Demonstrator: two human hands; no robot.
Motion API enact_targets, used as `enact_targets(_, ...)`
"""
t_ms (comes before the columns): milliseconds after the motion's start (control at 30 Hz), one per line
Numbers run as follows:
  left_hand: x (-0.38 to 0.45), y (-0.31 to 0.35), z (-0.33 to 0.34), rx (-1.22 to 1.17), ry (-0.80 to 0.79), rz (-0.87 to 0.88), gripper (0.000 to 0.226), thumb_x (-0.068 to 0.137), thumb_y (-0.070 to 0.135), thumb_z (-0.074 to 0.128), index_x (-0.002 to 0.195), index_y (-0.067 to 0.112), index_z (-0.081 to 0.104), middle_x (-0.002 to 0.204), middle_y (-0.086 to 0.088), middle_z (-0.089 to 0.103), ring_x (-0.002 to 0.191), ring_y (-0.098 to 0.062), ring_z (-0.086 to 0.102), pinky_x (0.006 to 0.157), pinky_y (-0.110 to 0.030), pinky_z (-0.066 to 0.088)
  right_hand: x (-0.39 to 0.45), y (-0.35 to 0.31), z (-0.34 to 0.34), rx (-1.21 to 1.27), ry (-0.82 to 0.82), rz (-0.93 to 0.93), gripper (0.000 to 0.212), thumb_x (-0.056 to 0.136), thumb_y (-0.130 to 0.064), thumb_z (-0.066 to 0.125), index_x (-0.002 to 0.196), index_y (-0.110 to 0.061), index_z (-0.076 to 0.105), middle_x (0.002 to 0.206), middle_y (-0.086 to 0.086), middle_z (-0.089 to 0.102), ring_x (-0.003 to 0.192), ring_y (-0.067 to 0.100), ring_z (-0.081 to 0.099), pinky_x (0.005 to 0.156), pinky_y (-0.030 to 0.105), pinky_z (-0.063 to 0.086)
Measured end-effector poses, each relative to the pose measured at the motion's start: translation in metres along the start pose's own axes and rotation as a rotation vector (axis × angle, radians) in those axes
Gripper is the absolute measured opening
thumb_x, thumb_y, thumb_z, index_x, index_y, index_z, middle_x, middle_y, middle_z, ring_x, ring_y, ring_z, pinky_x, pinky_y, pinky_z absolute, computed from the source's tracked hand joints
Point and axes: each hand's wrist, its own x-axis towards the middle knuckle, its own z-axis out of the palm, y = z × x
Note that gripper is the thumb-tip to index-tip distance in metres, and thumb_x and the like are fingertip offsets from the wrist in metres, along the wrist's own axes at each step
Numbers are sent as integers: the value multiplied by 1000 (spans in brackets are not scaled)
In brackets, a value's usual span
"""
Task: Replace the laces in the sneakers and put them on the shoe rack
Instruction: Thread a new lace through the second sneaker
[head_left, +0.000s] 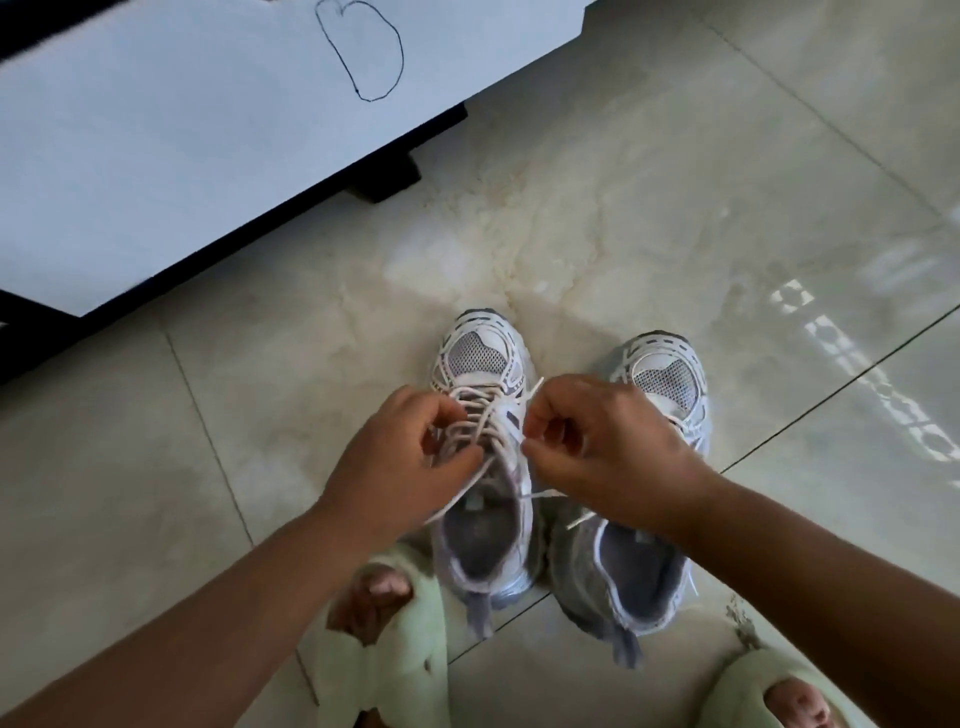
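Observation:
Two white and grey sneakers stand side by side on the tiled floor, toes pointing away from me. The left sneaker (480, 364) carries a white lace (475, 415) crossed through its eyelets. My left hand (400, 462) pinches the lace at the sneaker's left side. My right hand (602, 452) pinches the other lace end at the right side, its tip sticking up past the fingers. The right sneaker (660, 384) is partly hidden under my right wrist, with a loose lace end showing near its opening.
A white cabinet (197, 145) on dark feet fills the upper left, with a black pen scribble on it. My feet in pale green slippers (384, 644) are at the bottom. Glossy beige floor tiles (675, 208) spread to the right and ahead.

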Motion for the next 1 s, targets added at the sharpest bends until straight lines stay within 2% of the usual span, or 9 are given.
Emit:
enact_targets(100,0,2,5,9,14,-26,34,69,42,71,95,28,55,93,12,47,74,-1,51,62,-14,41,8,-4,17,-62,-45,106,8,80,-24,63,78,-19,57,71,-5,55,63,12,52,58,31,46)
enact_targets(233,5,3,8,-4,44,-34,37,64,39,68,96,23,59,93,10,49,79,-9,52,69,-22,43,21,-7,32,-82,-102,276,26,76,-42,63,90,-24,51,79,-8,54,69,10,53,62,28,48)
enact_targets(400,2,4,16,-43,45,28,24,70,22,72,91,19,62,92,6,54,78,-13,56,67,-25,48,16,-10,31,-90,-149,363,24,75,-35,65,91,-25,49,75,-9,58,65,4,55,57,20,43)
enact_targets(567,-11,17,36,-127,28,147,28,71,39,52,85,17,61,90,5,56,71,-11,56,60,-22,48,-14,-9,21,-99,-128,484,19,74,-34,63,85,-28,48,73,-8,56,65,5,53,60,27,49)
enact_targets(667,-18,24,42,-135,-20,215,27,72,41,51,84,18,59,91,5,54,69,-10,56,57,-21,49,-28,-8,17,-86,-165,545,19,74,-34,63,82,-28,47,74,-6,56,68,10,55,66,34,53)
enact_targets(733,-19,27,43,-158,-84,247,23,74,42,55,85,22,57,91,10,52,69,-6,55,59,-21,49,-34,-6,14,-65,-176,548,17,73,-33,64,80,-27,49,72,-5,56,64,9,53,63,30,52)
enact_targets(833,-13,25,39,-354,-89,119,12,84,33,63,86,22,60,85,13,56,74,-3,57,64,-15,48,-32,-2,6,38,-13,576,10,81,-24,63,76,-23,54,67,-1,58,55,6,49,51,15,41)
enact_targets(900,-7,25,40,-413,-22,-17,5,87,23,62,85,19,64,81,8,61,72,-3,59,64,-14,49,-25,5,3,10,115,546,10,84,-17,61,75,-21,58,67,-5,59,59,5,51,51,15,40)
enact_targets(1000,3,30,45,-302,-4,-120,4,82,23,67,81,23,63,79,10,61,68,0,58,60,-8,44,-11,13,5,-47,51,518,10,82,-21,66,73,-24,61,70,-10,58,66,6,54,57,16,41)
